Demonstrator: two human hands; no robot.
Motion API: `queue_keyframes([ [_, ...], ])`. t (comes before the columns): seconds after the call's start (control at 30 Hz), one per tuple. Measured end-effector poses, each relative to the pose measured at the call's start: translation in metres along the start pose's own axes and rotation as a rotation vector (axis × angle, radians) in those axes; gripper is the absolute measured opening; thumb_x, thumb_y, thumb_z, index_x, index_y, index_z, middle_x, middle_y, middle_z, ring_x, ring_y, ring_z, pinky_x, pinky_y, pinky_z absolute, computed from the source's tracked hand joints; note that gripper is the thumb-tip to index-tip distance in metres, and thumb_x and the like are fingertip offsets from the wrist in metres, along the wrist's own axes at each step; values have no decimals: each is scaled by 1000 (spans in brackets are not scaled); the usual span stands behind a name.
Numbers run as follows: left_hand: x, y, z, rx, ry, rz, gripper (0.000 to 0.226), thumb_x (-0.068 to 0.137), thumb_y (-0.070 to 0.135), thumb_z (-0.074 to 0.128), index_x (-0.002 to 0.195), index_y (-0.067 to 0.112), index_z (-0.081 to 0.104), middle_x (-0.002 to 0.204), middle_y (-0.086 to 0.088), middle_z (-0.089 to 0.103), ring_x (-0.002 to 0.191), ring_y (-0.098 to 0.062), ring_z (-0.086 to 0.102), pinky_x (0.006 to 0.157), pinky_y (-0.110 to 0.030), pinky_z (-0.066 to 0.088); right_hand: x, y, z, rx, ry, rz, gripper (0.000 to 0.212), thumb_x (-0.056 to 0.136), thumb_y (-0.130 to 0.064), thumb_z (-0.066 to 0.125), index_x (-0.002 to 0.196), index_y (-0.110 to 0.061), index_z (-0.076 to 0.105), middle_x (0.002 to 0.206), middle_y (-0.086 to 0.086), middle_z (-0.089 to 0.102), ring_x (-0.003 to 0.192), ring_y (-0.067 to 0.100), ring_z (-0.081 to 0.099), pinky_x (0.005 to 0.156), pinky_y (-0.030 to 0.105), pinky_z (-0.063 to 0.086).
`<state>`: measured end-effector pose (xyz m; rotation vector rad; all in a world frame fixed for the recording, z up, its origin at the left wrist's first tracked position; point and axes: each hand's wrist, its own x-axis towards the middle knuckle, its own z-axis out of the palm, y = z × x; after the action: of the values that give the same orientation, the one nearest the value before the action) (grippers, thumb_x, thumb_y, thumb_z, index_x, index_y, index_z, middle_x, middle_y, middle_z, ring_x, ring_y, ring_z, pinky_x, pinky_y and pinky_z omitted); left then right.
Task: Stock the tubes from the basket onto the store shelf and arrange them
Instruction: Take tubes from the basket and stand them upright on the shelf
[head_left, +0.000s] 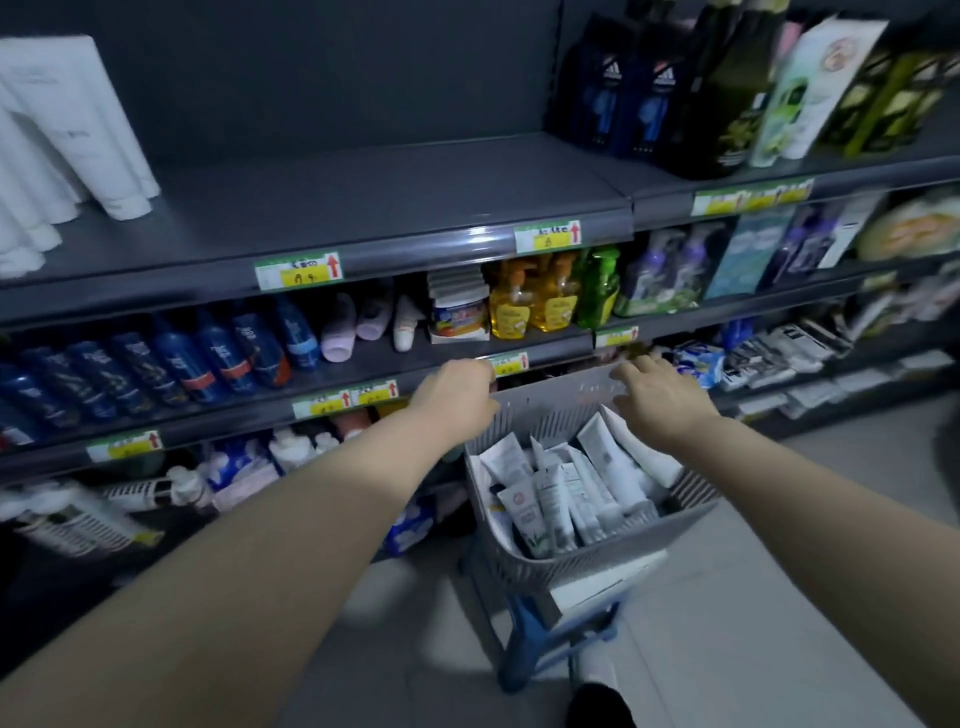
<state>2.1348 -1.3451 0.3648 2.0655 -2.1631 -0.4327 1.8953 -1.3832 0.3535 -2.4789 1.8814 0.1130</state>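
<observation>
Left hand (457, 389) curls over the far-left rim of the grey basket (597, 558); right hand (660, 397) lies on the far rim with its fingers extended. White tubes (566, 493) are piled inside, their long axes leaning and crimped ends mostly up. Shelved tubes (78, 130) stand cap-down on the top shelf (363, 208) at far left.
</observation>
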Motion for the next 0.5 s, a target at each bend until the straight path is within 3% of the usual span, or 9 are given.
queue_keyframes([
  [0.23, 48, 42, 62, -55, -122, -123, 31, 91, 25, 57, 118, 9, 60, 118, -11, 64, 110, -30, 60, 90, -39, 52, 44, 59, 38, -14, -140, -58, 39, 96, -24, 43, 134, -16, 43, 137, 10, 44, 129, 30, 39, 96, 42, 39],
  [0.37, 77, 54, 102, -48, -255, -204, 26, 94, 20, 52, 113, 3, 58, 111, -12, 65, 103, -30, 61, 82, -33, 49, 73, 86, 65, 25, -250, -107, 41, 95, -20, 43, 135, -14, 41, 135, 12, 44, 126, 33, 40, 94, 43, 41],
  [0.5, 100, 62, 141, -126, -295, -288, 29, 92, 17, 52, 116, 3, 62, 123, -14, 63, 111, -30, 58, 91, -35, 50, 93, 108, 84, 33, -318, -174, 46, 92, -11, 44, 137, -13, 37, 135, 14, 42, 125, 34, 41, 93, 44, 42],
])
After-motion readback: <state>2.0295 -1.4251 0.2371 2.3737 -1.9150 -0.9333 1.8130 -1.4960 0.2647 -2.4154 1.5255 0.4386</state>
